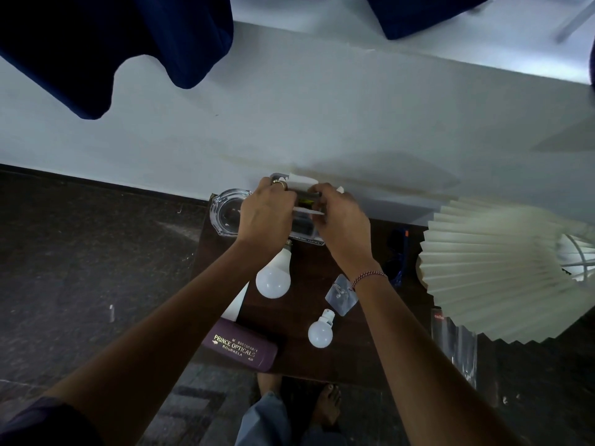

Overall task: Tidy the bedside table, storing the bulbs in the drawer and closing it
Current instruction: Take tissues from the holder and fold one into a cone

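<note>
Two white bulbs lie on the dark wooden bedside table (302, 358): a large bulb (273, 275) near the middle and a small bulb (321, 329) closer to me. Both hands are at the table's back edge over a clear plastic box (304, 236). My left hand (265, 210) and my right hand (341, 217) have curled fingers around small items above the box, among them a white paper piece (297, 181) and a dark, thin object. The drawer is not in view.
A glass ashtray (225, 214) sits at the back left. A purple spectacle case (241, 347) lies at the front left, beside a white sheet (236, 304). A small clear pouch (341, 296) is right of the bulbs. The pleated lampshade (492, 272) overhangs the right side.
</note>
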Motion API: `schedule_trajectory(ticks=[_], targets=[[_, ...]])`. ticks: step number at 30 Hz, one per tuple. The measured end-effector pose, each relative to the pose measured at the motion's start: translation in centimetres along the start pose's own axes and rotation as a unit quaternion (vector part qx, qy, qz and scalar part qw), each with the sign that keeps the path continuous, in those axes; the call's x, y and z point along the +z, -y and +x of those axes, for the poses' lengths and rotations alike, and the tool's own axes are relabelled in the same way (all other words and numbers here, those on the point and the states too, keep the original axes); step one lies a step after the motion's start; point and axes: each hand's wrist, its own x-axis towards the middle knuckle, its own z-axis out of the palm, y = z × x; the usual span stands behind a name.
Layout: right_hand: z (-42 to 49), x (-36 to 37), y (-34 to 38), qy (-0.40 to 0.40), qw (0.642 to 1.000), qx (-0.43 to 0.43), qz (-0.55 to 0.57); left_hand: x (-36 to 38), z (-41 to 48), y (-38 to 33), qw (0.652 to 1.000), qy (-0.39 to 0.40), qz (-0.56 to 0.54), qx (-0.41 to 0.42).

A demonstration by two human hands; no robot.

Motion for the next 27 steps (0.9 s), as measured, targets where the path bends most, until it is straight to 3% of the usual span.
schedule_trajectory(ticks=[7,18,22,27], targets=[[0.7,-1.0,0.4,-0.041,0.999,0.003,0.015,-0.3,1.1,-0.2,0.998,-0.049,-0.045,-0.002],[0.1,-0.7,0.4,-0.018,0.999,-0.007,0.034,0.5,0.3,0.3,0.999,-0.032,-0.007,0.001],[-0.6,-1.1,1.1,-0.053,0.991,0.046,0.115,0.3,-1.3,0.8,0.998,-0.060,-0.033,-0.011],[-2.8,-1.8,3.6,-0.103,0.956,0.122,0.246,-0.8,-4.2,2.3,0.984,-0.123,-0.107,-0.069]])
